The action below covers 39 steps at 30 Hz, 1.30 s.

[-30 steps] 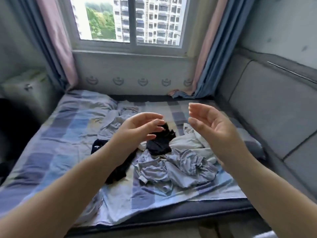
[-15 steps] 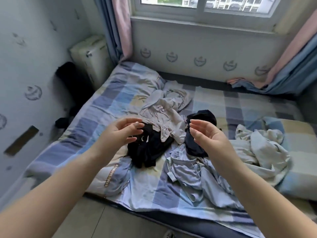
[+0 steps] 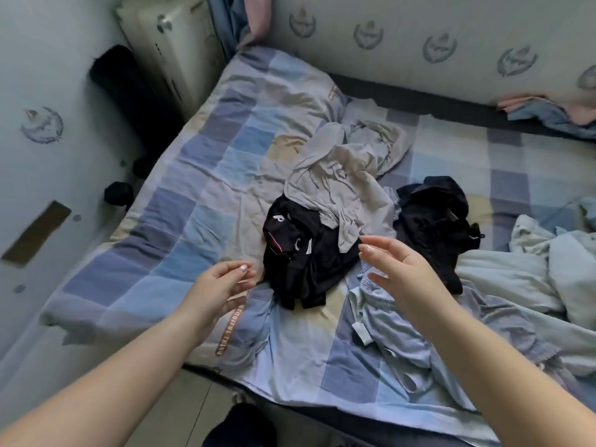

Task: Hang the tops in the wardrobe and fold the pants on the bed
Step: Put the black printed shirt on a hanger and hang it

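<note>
While my left hand (image 3: pixel 219 287) and right hand (image 3: pixel 398 272) are hovering empty with relaxed fingers, black clothes (image 3: pixel 300 253) are lying at twelve o'clock on the bed (image 3: pixel 193 195).

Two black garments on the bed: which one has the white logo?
The left black garment, lying partly under the grey garment; the right black garment shows no logo.

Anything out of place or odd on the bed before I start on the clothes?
Nothing damaged or spilled. The clothes just lie crumpled in a loose heap: a grey garment overlaps the black garment with white logos, and the light blue garment trails toward the bed's near edge.
</note>
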### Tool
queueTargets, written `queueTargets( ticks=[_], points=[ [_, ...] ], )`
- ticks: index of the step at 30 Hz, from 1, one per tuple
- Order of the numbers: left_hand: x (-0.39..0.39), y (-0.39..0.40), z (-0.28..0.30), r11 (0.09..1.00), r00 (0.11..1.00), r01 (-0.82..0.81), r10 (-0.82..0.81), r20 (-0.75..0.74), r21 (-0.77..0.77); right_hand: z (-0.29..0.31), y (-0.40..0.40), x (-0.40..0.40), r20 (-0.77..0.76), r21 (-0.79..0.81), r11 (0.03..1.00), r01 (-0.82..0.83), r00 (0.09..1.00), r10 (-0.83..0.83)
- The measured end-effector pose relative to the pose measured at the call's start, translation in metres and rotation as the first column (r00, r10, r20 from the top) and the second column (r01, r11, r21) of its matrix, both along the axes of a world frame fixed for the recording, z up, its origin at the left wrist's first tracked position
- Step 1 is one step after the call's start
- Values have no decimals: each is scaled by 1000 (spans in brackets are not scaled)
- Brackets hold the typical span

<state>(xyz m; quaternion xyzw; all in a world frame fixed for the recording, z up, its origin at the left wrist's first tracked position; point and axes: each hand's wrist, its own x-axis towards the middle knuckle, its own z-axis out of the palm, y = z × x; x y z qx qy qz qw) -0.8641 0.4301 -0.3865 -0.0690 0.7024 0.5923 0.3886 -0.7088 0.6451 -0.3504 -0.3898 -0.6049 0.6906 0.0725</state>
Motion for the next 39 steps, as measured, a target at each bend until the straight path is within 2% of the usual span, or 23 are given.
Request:
queueTargets(
  ticks=[5, 12, 18, 23, 26, 29, 33, 36, 39],
  points=[
    [-76, 27, -87, 994, 996, 77, -73, 53, -75, -91, -4, -71, 103, -12, 999, 52, 993, -50],
    [-144, 62, -207, 961, 974, 224, -224, 16, -161, -228, -24, -142, 244, -11, 1000, -13, 970, 15],
    [-169, 85, -280, 947, 960, 268, -279, -39, -179, -316, -26, -173, 380, 166, 983, -82, 925, 13],
    [-180, 105, -317, 956, 965, 262, -258, 45, -132, -366, -23, -183, 536, 146, 973, -177, 841, 72],
    [-183, 113, -328, 932, 949, 314, -312, 42, -179, -380, -24, -181, 624, 175, 953, -248, 776, 87],
    [-182, 114, -332, 939, 960, 278, -277, 36, -204, -384, -26, -180, 621, 161, 956, -247, 778, 97],
    [-173, 109, -326, 952, 968, 248, -247, 29, -181, -373, -20, -175, 544, 123, 989, -87, 839, 7],
    [-162, 103, -313, 963, 980, 195, -199, -1, -188, -347, -13, -166, 417, 14, 994, 108, 903, -104],
    [-147, 97, -290, 967, 982, 184, -188, -6, -175, -307, -5, -154, 348, -40, 988, 146, 930, -123]
  ],
)
